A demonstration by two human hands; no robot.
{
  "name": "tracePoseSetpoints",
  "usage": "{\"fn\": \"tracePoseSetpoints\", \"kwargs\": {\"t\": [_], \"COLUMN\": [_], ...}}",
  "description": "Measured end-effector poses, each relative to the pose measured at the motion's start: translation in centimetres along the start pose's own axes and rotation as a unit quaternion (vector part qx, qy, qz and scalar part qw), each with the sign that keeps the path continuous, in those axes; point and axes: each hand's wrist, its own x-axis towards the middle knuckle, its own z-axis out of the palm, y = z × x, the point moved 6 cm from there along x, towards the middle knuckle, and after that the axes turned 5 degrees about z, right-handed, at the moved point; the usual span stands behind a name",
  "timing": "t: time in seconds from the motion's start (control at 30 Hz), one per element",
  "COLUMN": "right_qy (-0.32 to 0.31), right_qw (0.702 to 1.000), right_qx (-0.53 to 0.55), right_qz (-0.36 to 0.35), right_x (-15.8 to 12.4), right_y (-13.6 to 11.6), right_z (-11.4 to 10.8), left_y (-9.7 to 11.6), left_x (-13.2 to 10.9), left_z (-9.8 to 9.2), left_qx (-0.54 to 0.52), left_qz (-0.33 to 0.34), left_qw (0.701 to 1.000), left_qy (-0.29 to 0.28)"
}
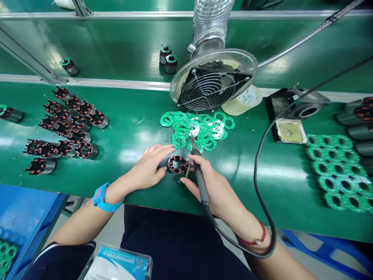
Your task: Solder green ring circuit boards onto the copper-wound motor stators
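My left hand (148,168) is closed around the side of a motor stator (171,166) with copper windings, whose open end faces up toward me. My right hand (217,186) grips a soldering iron (201,182), its tip pointing away from me over the loose green ring-shaped circuit boards (180,132). The right thumb and fingertips are close to the stator's right side, by some thin wires; whether they touch is hard to tell. Part of the stator's body is hidden by my left fingers.
A fume extractor fan (205,91) hangs above the loose boards. Several wound stators (77,136) stand at the left. To the right are a soldering iron stand (278,111) and a green circuit board panel (339,169). The iron's cable (256,163) loops over my right forearm.
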Motion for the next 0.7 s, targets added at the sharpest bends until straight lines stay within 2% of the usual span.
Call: {"fn": "tracePoseSetpoints", "kwargs": {"t": [0.07, 0.13, 0.27, 0.47, 0.7], "right_qy": [-0.017, -0.006, 0.063, 0.074, 0.153], "right_qw": [0.999, 1.0, 0.997, 0.988, 0.985], "right_qx": [0.025, 0.026, -0.017, -0.077, -0.043], "right_qz": [0.018, 0.015, -0.034, -0.114, -0.067], "right_x": [0.2, 0.7, 1.7, 2.1, 1.4], "right_y": [0.7, 0.9, -0.3, -2.6, -1.5], "right_z": [-0.6, -1.2, -1.8, -0.8, -0.5], "left_y": [0.4, 0.7, 0.5, 0.5, 1.0], "left_x": [-0.1, -0.1, 0.3, 1.0, 1.1], "left_z": [0.7, 1.1, 1.1, 1.0, 0.5], "left_qx": [-0.017, -0.029, -0.011, 0.021, -0.027], "left_qz": [0.037, 0.047, 0.014, -0.005, 0.018], "left_qw": [0.998, 0.997, 1.0, 0.999, 0.998], "left_qy": [-0.037, -0.048, -0.025, 0.038, 0.055]}}
